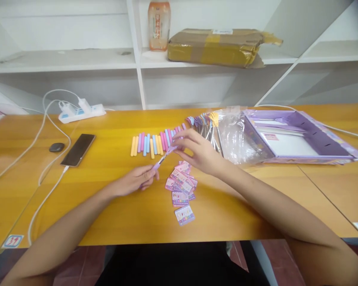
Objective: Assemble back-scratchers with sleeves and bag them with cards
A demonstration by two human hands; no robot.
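My left hand (143, 176) is closed around the purple handle of a small back scratcher (162, 159) with a thin metal rod. At the other end, my right hand (197, 151) pinches its purple claw-shaped head between the fingertips. Just behind lies a row of yellow, pink, purple and blue handles (153, 146), partly covered by my right hand. Several metal rods with coloured claw heads (207, 121) are heaped to the right of that row. Below my right hand, small pink and purple printed cards (181, 186) lie in an overlapping spread.
At right, a clear plastic bag (231, 137) touches an open purple box (312, 115). On the left are a phone (78, 150), a black mouse (56, 147) and a power strip (92, 112) with white cables. A taped parcel (209, 49) and an orange bottle (159, 28) occupy the shelf.
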